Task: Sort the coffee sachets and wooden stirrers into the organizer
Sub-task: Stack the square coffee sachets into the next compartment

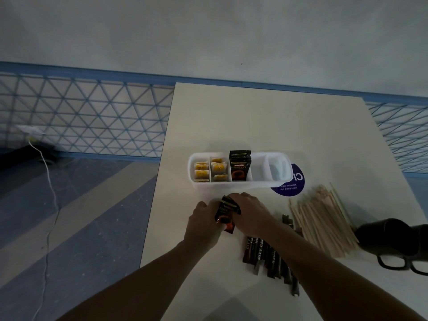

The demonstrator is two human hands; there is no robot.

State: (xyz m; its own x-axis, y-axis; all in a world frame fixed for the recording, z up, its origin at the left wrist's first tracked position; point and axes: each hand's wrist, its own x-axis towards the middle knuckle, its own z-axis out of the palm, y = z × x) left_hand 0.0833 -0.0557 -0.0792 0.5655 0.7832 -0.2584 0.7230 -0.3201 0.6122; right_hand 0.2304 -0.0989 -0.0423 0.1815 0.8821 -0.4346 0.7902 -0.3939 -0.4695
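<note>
A white organizer (259,183) with several compartments stands on the table. Its two left compartments hold yellow sachets (209,170), and the middle one holds upright black coffee sachets (240,165). Both hands meet just in front of it. My left hand (202,224) and my right hand (251,212) together grip a small stack of black coffee sachets (225,212). Long dark stick sachets (266,256) lie under my right forearm. A heap of wooden stirrers (322,218) lies to the right.
A black mug (391,239) lies on its side at the right edge, next to the stirrers. A purple round sticker (293,184) shows behind the organizer's right end. The white table (254,117) ends close on the left, with floor and a white cable (51,205) beyond.
</note>
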